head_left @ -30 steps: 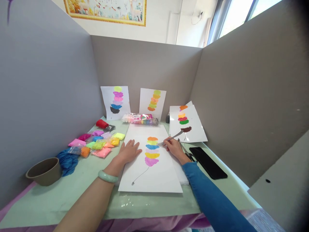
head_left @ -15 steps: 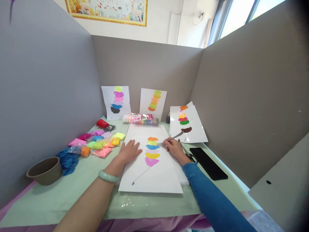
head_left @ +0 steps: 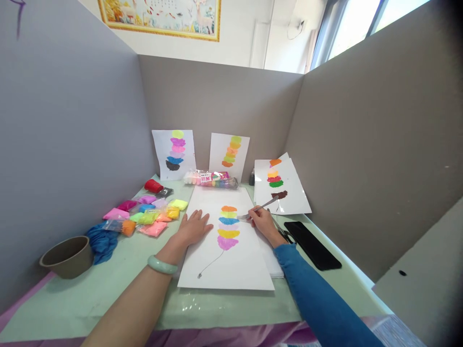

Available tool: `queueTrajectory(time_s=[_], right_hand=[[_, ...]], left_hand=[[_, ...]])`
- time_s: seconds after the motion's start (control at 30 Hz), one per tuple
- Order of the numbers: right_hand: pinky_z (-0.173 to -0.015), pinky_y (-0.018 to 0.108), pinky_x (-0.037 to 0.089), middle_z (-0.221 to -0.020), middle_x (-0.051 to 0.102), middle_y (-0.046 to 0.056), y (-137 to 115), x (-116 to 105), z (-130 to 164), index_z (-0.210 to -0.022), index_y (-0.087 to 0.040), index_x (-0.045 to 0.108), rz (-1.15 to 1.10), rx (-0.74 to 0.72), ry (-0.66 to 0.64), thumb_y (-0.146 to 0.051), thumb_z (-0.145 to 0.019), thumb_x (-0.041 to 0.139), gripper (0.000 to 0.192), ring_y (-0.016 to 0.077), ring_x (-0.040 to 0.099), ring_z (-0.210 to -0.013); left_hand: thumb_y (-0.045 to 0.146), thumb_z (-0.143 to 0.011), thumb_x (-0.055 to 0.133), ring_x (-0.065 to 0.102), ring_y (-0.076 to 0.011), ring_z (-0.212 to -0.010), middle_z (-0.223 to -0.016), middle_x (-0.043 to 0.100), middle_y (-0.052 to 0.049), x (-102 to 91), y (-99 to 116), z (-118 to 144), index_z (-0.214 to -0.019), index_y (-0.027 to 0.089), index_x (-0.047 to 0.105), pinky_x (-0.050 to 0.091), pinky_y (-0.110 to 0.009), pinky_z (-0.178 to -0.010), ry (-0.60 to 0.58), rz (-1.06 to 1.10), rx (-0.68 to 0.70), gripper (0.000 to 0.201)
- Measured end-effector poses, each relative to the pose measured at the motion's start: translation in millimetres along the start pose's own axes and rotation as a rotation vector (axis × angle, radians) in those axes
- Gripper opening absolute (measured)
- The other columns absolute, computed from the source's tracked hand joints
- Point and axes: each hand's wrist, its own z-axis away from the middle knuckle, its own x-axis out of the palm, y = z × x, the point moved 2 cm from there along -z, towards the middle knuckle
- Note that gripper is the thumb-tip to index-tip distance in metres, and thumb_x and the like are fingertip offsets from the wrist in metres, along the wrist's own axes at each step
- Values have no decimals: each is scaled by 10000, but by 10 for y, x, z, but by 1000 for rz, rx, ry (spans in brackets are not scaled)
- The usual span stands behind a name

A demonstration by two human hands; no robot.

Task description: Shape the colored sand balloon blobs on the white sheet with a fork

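Note:
A white sheet of paper (head_left: 206, 260) lies on the table in front of me. Down its middle runs a column of soft clay patches (head_left: 228, 233) in orange, yellow-green, blue, pale lilac, yellow and purple, with a thin drawn line below. My left hand (head_left: 196, 226) rests flat on the sheet's left side, fingers spread. In my right hand (head_left: 263, 222) is a metal fork (head_left: 268, 203), pinched near its neck. Its tines are at the right edge of the blue patch; I cannot tell whether they touch it.
Several bagged clay packs (head_left: 154, 228), a blue cloth (head_left: 102, 242) and a brown bowl (head_left: 67, 257) are on the left. A clay pack (head_left: 210, 178) lies behind the sheet. Scissors (head_left: 287, 236) and a black phone (head_left: 313, 245) sit right. Finished sheets (head_left: 185, 168) lean against grey panels.
My right hand and the fork have shifted slightly to the right, so the tines are further from the column's middle. My left hand stays in place.

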Motion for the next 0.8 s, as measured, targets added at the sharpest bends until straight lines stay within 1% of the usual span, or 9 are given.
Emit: queueTrajectory(time_s=[0.3,0.6,0.73,0.8], right_hand=[[-521,249,435,-642,685,14,-8,-22,19,-722,-203,556,110,-3,71,-354,-763,490,170,128,547,-436],[-553,251,442,-631,684,15,-28,-17,29,-720,-203,562,122,-15,47,-364,-765,483,185,138,561,-468],[-566,248,442,-595,667,11,-49,-13,38,-714,-200,568,133,-26,40,-351,-762,488,178,145,577,-492],[-557,249,439,-611,674,11,-41,-15,35,-724,-198,569,128,-16,44,-355,-761,487,181,141,569,-477]], left_hand=[[537,-949,225,125,-273,-1447,-1567,194,-125,-11,2,8,-1454,237,324,130,-564,-1118,-4,8,7,596],[529,-951,236,131,-276,-1446,-1566,199,-125,-20,12,21,-1447,235,334,133,-562,-1117,2,13,8,585],[528,-950,239,128,-272,-1447,-1567,197,-121,-26,15,27,-1445,241,336,136,-560,-1118,3,16,6,581],[531,-948,235,127,-271,-1447,-1568,195,-119,-24,13,24,-1448,242,332,132,-561,-1118,3,17,6,585]])
